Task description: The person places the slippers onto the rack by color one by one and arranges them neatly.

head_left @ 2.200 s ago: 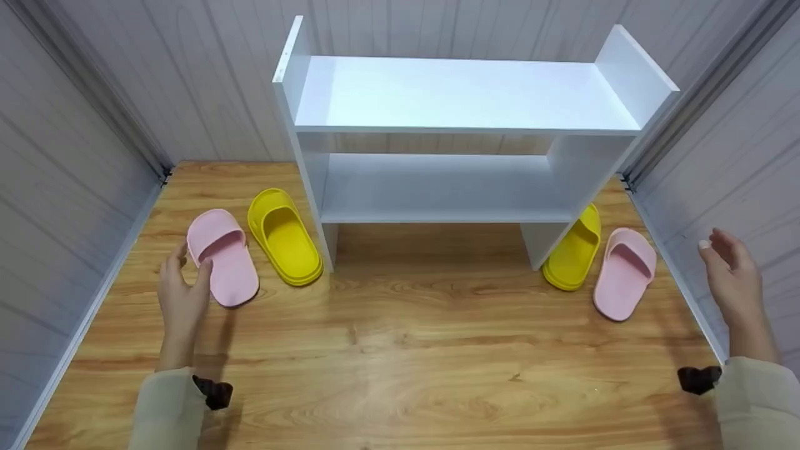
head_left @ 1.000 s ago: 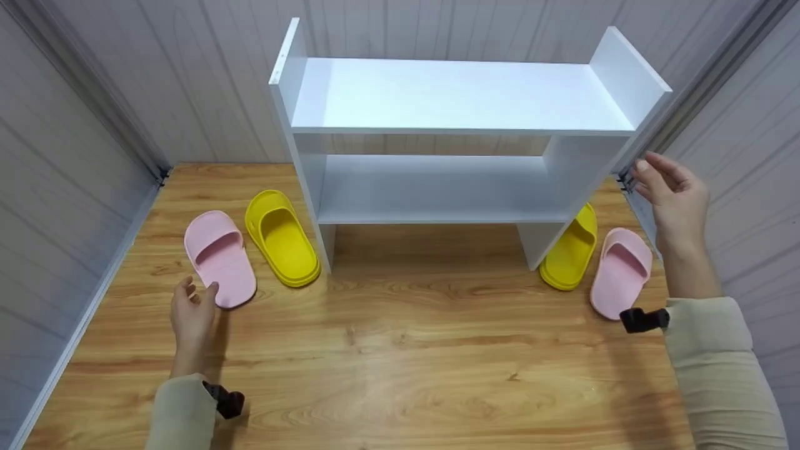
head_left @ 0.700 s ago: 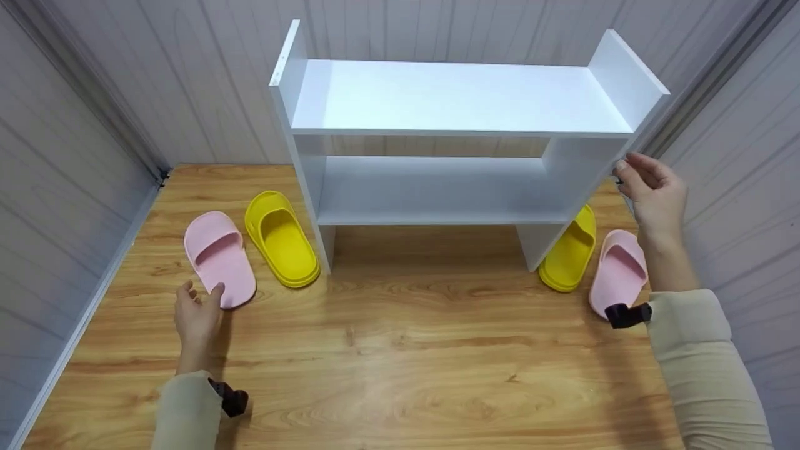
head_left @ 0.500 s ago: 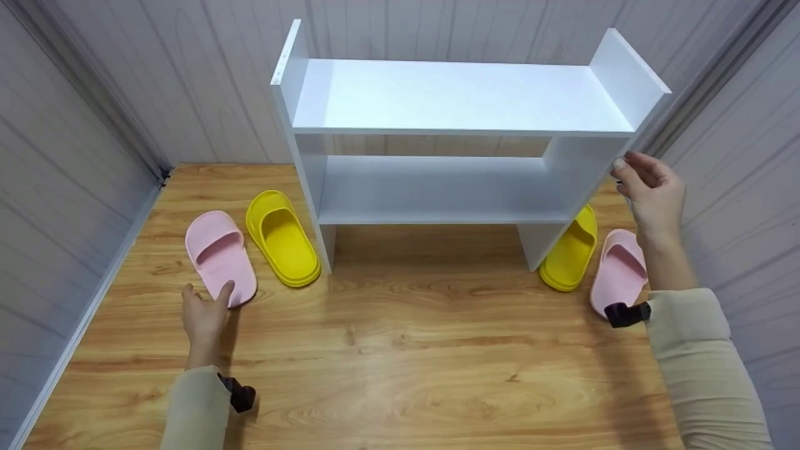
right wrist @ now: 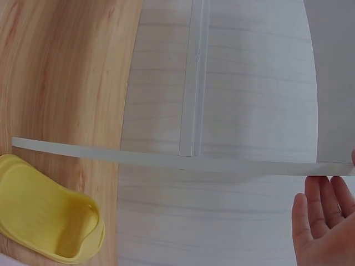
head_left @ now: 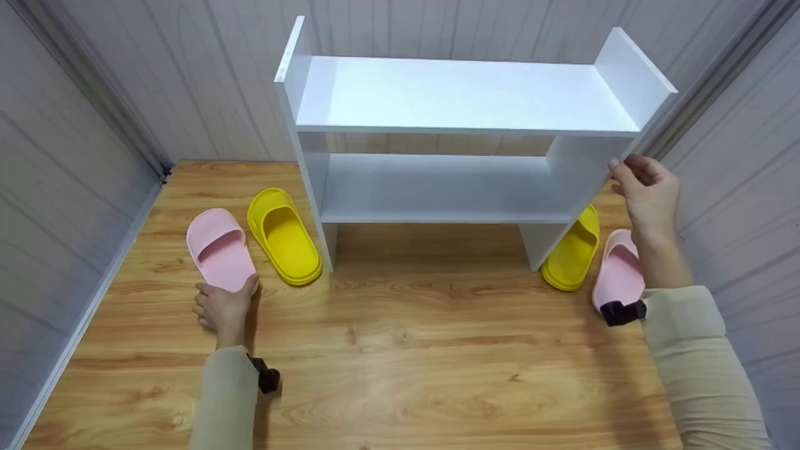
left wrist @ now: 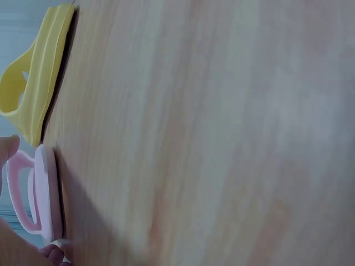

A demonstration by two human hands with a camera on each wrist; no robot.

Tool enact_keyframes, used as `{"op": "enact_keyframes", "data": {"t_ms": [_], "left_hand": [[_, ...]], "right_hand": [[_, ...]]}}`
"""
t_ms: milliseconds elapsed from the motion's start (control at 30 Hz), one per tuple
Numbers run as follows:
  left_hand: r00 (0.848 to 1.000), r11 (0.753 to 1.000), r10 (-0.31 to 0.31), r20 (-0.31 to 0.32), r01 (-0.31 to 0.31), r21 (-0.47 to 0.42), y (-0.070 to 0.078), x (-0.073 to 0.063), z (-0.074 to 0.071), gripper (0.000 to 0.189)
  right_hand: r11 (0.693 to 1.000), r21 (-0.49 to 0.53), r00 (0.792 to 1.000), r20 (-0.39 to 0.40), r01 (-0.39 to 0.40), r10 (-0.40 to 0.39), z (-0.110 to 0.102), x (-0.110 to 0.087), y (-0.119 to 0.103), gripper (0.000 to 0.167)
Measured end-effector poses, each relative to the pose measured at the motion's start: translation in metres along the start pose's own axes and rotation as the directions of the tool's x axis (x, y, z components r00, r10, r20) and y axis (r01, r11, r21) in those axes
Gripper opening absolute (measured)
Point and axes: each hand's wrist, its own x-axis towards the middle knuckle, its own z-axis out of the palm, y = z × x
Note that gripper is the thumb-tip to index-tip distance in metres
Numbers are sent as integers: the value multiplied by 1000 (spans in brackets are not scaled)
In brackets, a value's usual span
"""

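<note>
My left hand [head_left: 224, 306] is over the heel of a pink slipper [head_left: 217, 240] on the floor at the left. Its thumb lies at the slipper's right edge and its curled fingers at the left edge; the heel is hidden beneath. In the left wrist view, the thumb and fingertips show at either side of the pink slipper [left wrist: 49, 194]. My right hand [head_left: 651, 190] holds the right side panel of a white two-tier shelf [head_left: 437, 187] at its front edge. In the right wrist view, its fingers touch the outer face of the panel [right wrist: 249, 168], with the thumb mostly out of frame.
A yellow slipper [head_left: 289, 240] lies between the left pink one and the shelf. Beyond the shelf's right side lie another yellow slipper [head_left: 570, 253], partly behind the panel, and another pink slipper [head_left: 615, 281], partly covered by my right arm. Walls [head_left: 750, 187] enclose the wooden floor [head_left: 406, 350].
My right hand has come from the right wall to the shelf's side panel and taken hold of it. My left hand has shifted back, then right, onto the pink slipper's heel. The slippers stay put.
</note>
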Motion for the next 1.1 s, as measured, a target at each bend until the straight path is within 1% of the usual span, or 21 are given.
{"op": "enact_keyframes", "data": {"t_ms": [133,267,400,500,633,833,933,1100], "left_hand": [[1000,1000,8,-9,-8,1,4,-1,5,109],[1000,1000,16,-23,-15,21,4,-2,11,109],[998,999,21,-63,-19,35,3,-1,18,108],[995,999,21,-97,-19,27,1,1,21,105],[992,1000,29,-122,-28,12,1,1,23,101],[993,999,39,-110,-36,30,2,-1,24,106],[993,999,37,-116,-33,39,2,-1,25,107],[988,999,36,-149,-32,32,-1,2,28,101]], "right_hand": [[1000,-12,1000,-8,-3,3,0,1,0,17],[1000,-29,1000,-5,-3,3,-1,1,-1,18],[999,-38,1000,0,2,-2,-1,0,-1,19],[1000,-31,1000,5,-1,1,-1,1,-1,18],[1000,-21,1000,11,-4,5,-1,1,-1,18],[999,-43,1000,20,-14,15,-1,1,0,20],[998,-60,1000,23,-14,15,-1,1,0,21],[997,-81,1000,22,-16,18,0,1,-1,20]]}}
